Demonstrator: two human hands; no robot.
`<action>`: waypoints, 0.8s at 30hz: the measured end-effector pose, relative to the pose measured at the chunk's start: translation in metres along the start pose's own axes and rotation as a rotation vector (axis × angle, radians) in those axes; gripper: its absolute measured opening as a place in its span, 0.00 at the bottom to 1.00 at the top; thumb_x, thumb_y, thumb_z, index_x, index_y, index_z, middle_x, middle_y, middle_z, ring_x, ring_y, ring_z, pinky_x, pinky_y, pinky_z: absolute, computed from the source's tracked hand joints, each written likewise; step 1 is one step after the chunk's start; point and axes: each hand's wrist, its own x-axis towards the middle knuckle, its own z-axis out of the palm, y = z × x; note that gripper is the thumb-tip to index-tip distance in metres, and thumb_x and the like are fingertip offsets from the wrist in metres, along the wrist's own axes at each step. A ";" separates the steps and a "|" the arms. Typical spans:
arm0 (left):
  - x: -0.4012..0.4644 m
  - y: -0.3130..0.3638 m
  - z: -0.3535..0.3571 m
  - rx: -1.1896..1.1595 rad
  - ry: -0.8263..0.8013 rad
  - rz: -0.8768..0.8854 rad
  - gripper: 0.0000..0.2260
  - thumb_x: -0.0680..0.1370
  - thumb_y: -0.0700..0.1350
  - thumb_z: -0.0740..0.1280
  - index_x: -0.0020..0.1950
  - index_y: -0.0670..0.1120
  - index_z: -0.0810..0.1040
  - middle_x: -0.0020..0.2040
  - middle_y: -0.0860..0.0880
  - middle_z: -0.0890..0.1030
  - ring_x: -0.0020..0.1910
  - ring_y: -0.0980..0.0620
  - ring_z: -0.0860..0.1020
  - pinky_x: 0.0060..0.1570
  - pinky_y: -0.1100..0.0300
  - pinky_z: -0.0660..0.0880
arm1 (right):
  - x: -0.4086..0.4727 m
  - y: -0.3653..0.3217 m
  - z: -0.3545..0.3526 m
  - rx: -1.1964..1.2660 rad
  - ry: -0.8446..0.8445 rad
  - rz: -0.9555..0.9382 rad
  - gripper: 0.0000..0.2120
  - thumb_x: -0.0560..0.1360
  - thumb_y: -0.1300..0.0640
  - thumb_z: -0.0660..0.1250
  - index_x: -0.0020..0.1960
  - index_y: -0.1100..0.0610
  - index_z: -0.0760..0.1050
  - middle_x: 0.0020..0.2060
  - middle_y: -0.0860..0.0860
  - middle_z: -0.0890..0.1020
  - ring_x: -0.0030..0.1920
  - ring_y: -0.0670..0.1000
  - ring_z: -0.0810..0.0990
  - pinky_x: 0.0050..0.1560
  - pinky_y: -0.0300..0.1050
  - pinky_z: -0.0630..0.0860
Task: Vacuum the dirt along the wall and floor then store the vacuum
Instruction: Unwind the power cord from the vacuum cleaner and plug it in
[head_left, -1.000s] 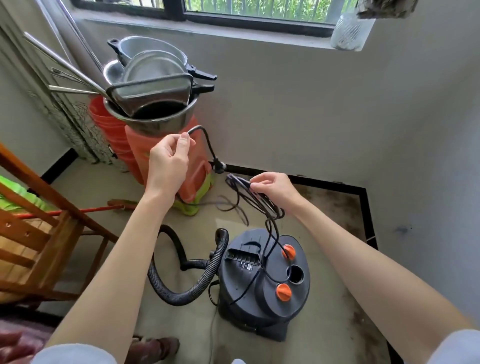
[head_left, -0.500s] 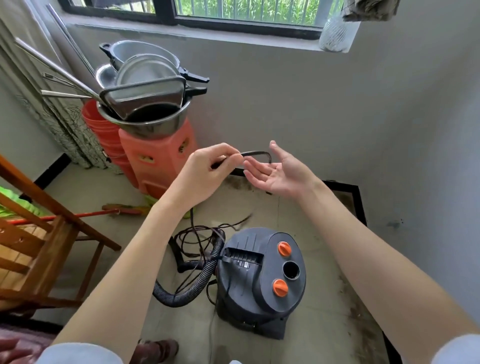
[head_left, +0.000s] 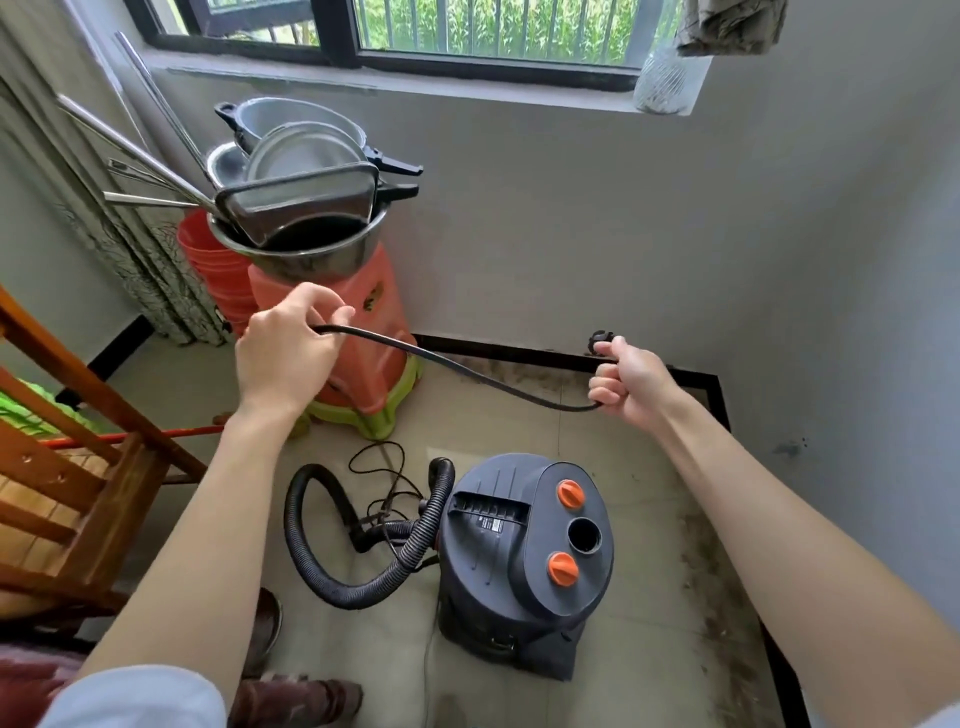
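Your left hand and right hand, now drawn apart, grip the cord taut above the vacuum: winding for storage, dirt remains.

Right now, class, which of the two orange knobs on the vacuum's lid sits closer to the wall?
The upper orange knob, beyond the round open port. The lower orange knob sits on the port's near side, towards the person.

- The vacuum is dark matt plastic.
- Its hose is black and ribbed.
- The pots are shiny metal.
- The chair is smooth wood.
- The floor looks rough with dirt.
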 end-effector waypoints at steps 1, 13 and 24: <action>0.001 -0.002 -0.001 0.000 -0.001 -0.024 0.11 0.77 0.55 0.65 0.50 0.49 0.79 0.43 0.48 0.80 0.46 0.43 0.79 0.46 0.52 0.74 | -0.001 0.002 -0.005 -0.061 -0.007 -0.016 0.14 0.86 0.54 0.47 0.49 0.58 0.67 0.18 0.44 0.56 0.16 0.42 0.54 0.17 0.34 0.53; -0.009 -0.038 0.025 0.147 -0.146 -0.443 0.22 0.78 0.62 0.58 0.52 0.43 0.77 0.54 0.37 0.78 0.56 0.34 0.74 0.52 0.48 0.71 | -0.010 0.016 -0.043 -0.335 0.049 -0.206 0.12 0.83 0.61 0.51 0.48 0.61 0.72 0.19 0.44 0.60 0.18 0.42 0.56 0.19 0.35 0.55; -0.013 -0.029 0.023 -0.908 -0.208 -0.604 0.11 0.78 0.32 0.58 0.49 0.44 0.79 0.44 0.44 0.81 0.45 0.50 0.80 0.45 0.63 0.76 | -0.022 0.039 -0.027 -0.288 -0.159 -0.118 0.13 0.81 0.68 0.49 0.47 0.61 0.72 0.30 0.51 0.68 0.23 0.44 0.61 0.27 0.37 0.58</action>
